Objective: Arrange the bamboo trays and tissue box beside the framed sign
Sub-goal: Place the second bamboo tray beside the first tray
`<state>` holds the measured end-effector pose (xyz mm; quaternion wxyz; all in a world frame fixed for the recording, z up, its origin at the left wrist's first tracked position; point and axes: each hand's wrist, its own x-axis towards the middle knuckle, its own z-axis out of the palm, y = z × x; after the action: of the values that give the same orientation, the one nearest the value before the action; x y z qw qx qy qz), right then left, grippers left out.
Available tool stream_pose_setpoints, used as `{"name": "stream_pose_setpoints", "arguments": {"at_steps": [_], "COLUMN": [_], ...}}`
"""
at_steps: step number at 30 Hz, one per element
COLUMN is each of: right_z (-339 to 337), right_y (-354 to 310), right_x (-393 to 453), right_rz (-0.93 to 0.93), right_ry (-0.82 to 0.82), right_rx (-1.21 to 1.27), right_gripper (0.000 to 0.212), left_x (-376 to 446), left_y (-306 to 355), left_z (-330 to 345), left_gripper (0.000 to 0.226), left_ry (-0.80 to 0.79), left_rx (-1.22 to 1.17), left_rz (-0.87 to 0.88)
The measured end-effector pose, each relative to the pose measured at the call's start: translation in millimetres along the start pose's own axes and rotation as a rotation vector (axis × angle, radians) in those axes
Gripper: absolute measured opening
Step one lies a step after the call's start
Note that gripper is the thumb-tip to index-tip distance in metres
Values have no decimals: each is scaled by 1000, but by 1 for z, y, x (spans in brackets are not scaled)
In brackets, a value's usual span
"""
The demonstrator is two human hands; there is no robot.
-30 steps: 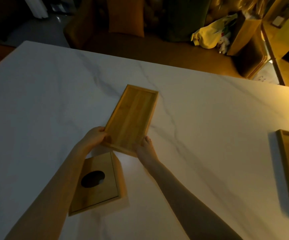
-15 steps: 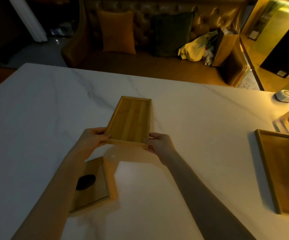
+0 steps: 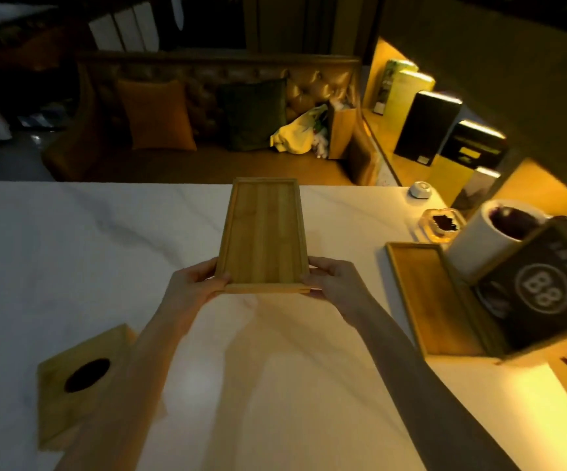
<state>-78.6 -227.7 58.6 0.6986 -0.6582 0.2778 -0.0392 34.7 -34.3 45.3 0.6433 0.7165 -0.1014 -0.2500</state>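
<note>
A small bamboo tray (image 3: 263,236) is held above the white marble table (image 3: 71,253), long side pointing away from me. My left hand (image 3: 195,283) grips its near left corner and my right hand (image 3: 334,278) grips its near right corner. A second, larger bamboo tray (image 3: 428,297) lies flat on the table at the right, directly beside the dark framed sign (image 3: 547,290) with a round "88" logo. The bamboo tissue box (image 3: 78,379), with an oval hole in its top, sits at the near left by my left forearm.
Behind the sign stand a white cylinder with a dark opening (image 3: 492,236), a small glass dish (image 3: 441,224) and a white round device (image 3: 420,190). A sofa with cushions (image 3: 207,120) runs along the table's far edge. Boxes (image 3: 428,124) line a shelf at the right.
The small tray has been lifted off the table and carried up and to the right in both hands. My view has swung right, bringing the framed sign and the cylinder into sight.
</note>
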Motion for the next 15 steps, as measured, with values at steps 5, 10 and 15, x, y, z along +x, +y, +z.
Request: {"name": "stream_pose_setpoints", "arguments": {"at_steps": [5,10,15], "right_z": [-45,-84,-111], "right_y": [13,39,65], "right_x": [-28,-47,-48], "right_rz": [-10,21,83], "right_ry": [122,175,200], "right_rx": [-15,-3,-33], "right_gripper": [46,43,39], "left_x": [-8,-10,-11], "left_y": [0,-12,-34], "left_z": [54,102,137], "left_gripper": [38,39,32], "left_ry": [-96,-124,-129], "left_rx": [2,48,140], "left_rz": [36,-9,-23]}}
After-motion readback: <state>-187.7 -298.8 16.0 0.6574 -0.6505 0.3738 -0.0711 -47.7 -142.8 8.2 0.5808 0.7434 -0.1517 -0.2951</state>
